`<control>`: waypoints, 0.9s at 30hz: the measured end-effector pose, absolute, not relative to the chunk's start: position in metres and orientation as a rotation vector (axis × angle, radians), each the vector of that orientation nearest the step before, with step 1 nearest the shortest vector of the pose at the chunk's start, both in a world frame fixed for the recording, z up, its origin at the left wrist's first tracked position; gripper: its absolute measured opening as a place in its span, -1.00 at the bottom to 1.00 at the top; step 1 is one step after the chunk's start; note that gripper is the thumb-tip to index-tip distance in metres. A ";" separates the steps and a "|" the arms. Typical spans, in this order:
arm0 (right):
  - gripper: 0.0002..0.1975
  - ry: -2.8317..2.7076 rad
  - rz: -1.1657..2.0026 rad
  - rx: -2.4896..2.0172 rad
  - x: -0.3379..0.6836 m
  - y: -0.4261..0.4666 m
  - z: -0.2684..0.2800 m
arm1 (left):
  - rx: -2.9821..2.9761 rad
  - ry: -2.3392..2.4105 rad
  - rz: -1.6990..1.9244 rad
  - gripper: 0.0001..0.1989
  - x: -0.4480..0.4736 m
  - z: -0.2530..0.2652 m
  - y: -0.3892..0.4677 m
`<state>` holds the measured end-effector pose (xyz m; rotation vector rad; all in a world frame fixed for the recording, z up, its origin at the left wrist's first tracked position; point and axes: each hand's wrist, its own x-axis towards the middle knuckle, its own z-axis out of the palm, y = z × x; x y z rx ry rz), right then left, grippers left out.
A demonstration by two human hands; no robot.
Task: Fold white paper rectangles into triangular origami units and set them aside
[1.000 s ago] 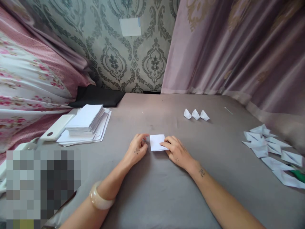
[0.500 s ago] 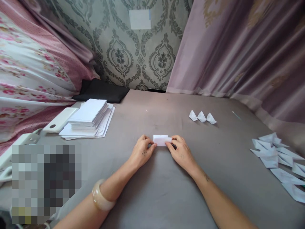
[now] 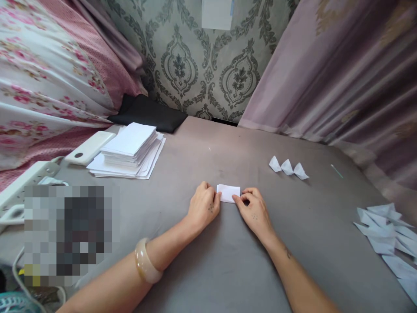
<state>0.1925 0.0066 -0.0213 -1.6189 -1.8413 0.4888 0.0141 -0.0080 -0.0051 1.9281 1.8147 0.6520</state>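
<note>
A small folded sheet of white paper lies near the middle of the grey-covered table. My left hand pinches its left end between thumb and curled fingers. On the right end, my right hand presses its thumb along the lower edge, with the fingers bent behind. The paper's two layers sit nearly in line, a thin strip of the back layer showing at the upper left. Farther off to the right stand three small folded paper shapes in a row.
At the left is a stack of white paper, beside a white flat device and a power strip. A black pouch lies behind. Several pointed folded papers are heaped at the right edge, and a thin stick lies above them.
The paper's front layer has shifted left over the back one, so the edges nearly match. My left thumb now overlaps its left end. The whole view has turned slightly.
</note>
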 end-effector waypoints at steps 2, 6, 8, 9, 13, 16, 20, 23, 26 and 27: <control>-0.69 -1.843 0.488 -1.614 0.193 0.008 -0.022 | 1.912 1.829 0.641 -0.73 0.015 -0.005 -0.008; -0.68 -1.839 0.495 -1.629 0.193 0.009 -0.023 | 1.867 1.841 0.643 -0.75 0.015 -0.005 -0.006; -0.69 -1.837 0.497 -1.636 0.193 0.009 -0.024 | 1.851 1.848 0.639 -0.75 0.015 -0.005 -0.005; -0.69 -1.835 0.498 -1.639 0.193 0.009 -0.023 | 1.845 1.855 0.634 -0.76 0.015 -0.004 -0.005; -0.69 -1.827 0.505 -1.640 0.192 0.009 -0.022 | 1.859 1.891 0.595 -0.73 0.016 -0.003 -0.004; -0.69 -1.826 0.494 -1.639 0.191 0.008 -0.021 | 1.899 1.903 0.574 -0.71 0.016 -0.002 -0.004; -0.68 -1.835 0.454 -1.624 0.190 0.008 -0.022 | 1.916 1.896 0.569 -0.70 0.016 -0.001 -0.004; -0.67 -1.839 0.441 -1.615 0.189 0.008 -0.022 | 1.918 1.891 0.574 -0.70 0.016 -0.002 -0.004; -0.66 -1.849 0.441 -1.619 0.190 0.008 -0.022 | 1.921 1.884 0.572 -0.70 0.015 -0.003 -0.004; -0.66 -1.851 0.446 -1.622 0.190 0.007 -0.022 | 1.926 1.879 0.572 -0.70 0.014 -0.004 -0.004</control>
